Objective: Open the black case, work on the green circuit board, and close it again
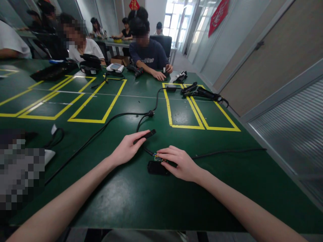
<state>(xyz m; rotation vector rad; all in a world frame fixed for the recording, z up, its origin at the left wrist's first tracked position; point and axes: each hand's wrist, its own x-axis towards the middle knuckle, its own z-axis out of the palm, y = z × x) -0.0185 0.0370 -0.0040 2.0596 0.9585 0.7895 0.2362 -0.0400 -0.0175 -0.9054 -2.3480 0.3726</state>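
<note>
My left hand (126,149) is closed on a slim black plastic casing half (150,133), pinched between thumb and fingers a little above the table. A small green circuit board (158,158) with coloured wires sits in the fingers of my right hand (180,163), which partly cover it. Just below the board, on the table, lies another black casing half (155,168), open side up. A black cord (147,150) runs to the board from the left, and a second cord (227,152) stretches off to the right from behind my right hand.
On the green table (121,201) are yellow tape outlines (186,127). A long black cable with a plug (150,113) crosses the middle. Black tools (202,92) lie at the far right, a power drill (137,71) farther back. A co-worker (151,53) sits opposite.
</note>
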